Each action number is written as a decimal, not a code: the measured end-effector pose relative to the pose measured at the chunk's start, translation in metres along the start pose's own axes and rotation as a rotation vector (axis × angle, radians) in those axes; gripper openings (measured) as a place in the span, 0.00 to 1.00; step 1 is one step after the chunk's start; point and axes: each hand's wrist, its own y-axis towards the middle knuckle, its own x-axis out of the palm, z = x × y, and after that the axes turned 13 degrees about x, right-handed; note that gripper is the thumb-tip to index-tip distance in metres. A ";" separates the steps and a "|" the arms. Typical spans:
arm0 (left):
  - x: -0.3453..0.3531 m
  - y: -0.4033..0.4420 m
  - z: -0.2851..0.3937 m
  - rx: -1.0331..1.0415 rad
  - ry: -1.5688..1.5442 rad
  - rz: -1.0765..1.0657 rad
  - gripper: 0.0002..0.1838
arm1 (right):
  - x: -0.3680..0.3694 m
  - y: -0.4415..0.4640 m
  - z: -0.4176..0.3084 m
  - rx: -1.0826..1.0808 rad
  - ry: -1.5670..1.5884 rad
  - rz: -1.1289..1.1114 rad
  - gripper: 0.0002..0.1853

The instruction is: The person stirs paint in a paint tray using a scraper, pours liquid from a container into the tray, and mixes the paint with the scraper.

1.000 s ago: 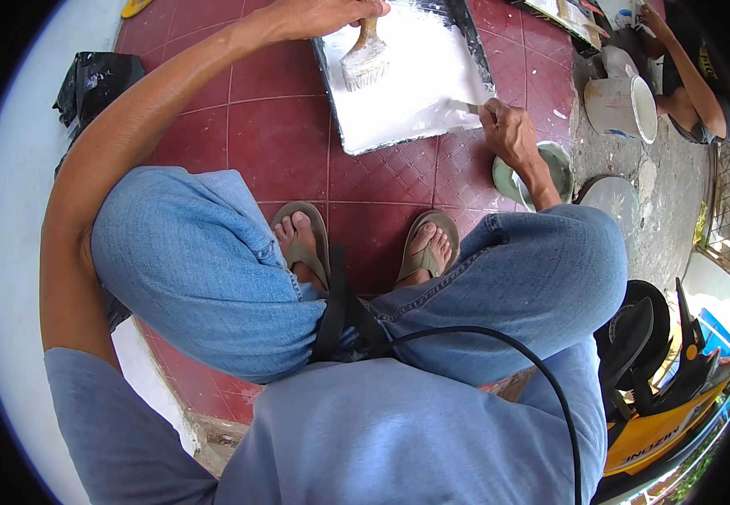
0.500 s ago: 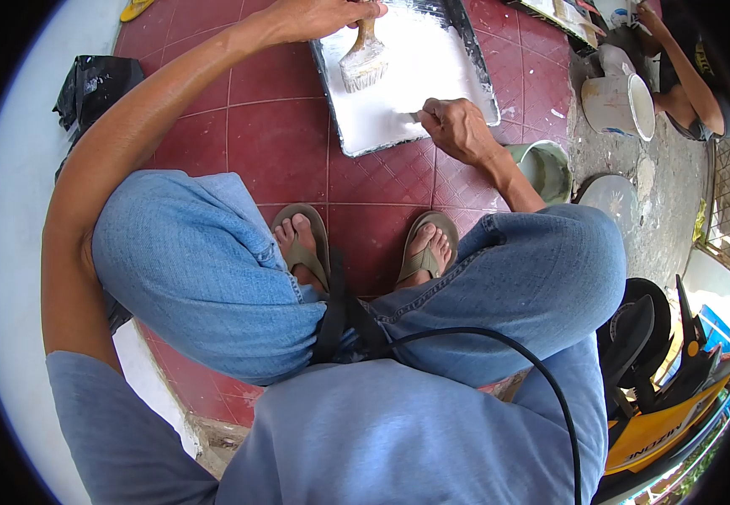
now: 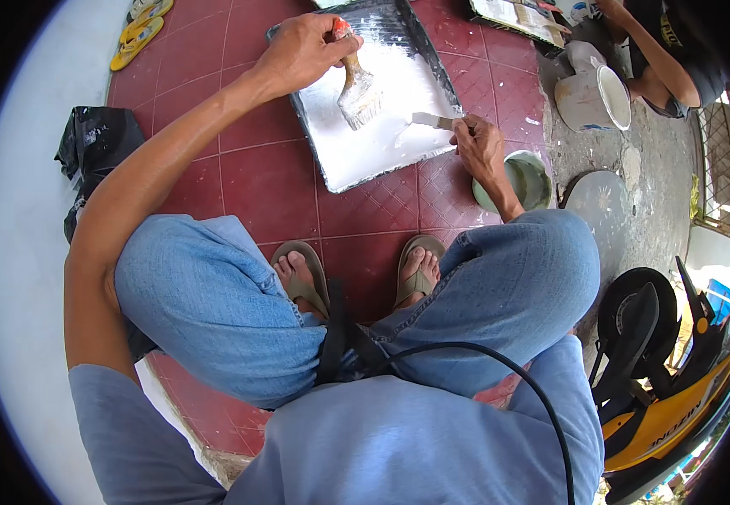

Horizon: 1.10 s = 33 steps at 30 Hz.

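A black-edged tray (image 3: 314, 156) of white paint lies on the red tiles. My left hand (image 3: 307, 55) is closed round the handle of a wide paintbrush (image 3: 360, 99), whose bristles hang down over the paint. Over the tray's right edge, my right hand (image 3: 480, 147) grips a scraper (image 3: 432, 120), its flat blade pointing left above the paint. Just right of the tray and partly behind my right wrist stands a green bucket (image 3: 531, 181).
A co-worker's arm (image 3: 655, 50) reaches in at the upper right, near a white bucket (image 3: 613, 97) and another tray (image 3: 520, 18). A round grey lid (image 3: 598, 202) lies on the concrete. Left are a black bag (image 3: 100, 139) and yellow sandals (image 3: 139, 38). A yellow motorbike (image 3: 676, 417) stands lower right.
The view has shifted, so the floor and tray appear lower. My right hand has moved from over the tray back to its right edge, with the scraper blade now showing clearly.
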 end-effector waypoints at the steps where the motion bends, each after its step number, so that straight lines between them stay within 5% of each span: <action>1: 0.000 0.000 0.008 -0.026 -0.033 0.000 0.16 | 0.002 0.000 -0.003 0.022 0.012 0.020 0.16; 13: 0.003 0.011 0.036 -0.042 0.001 -0.076 0.15 | 0.011 0.009 -0.022 -0.062 -0.035 0.137 0.14; 22: 0.005 0.009 0.038 0.010 -0.176 -0.157 0.16 | 0.009 -0.004 -0.023 -0.379 -0.145 0.153 0.10; 28: 0.004 0.007 0.027 -0.080 -0.254 -0.178 0.14 | 0.012 -0.008 0.001 -0.132 0.041 0.155 0.13; 33: -0.006 -0.001 0.023 -0.394 -0.446 -0.079 0.13 | 0.010 -0.015 0.009 0.085 0.221 0.130 0.16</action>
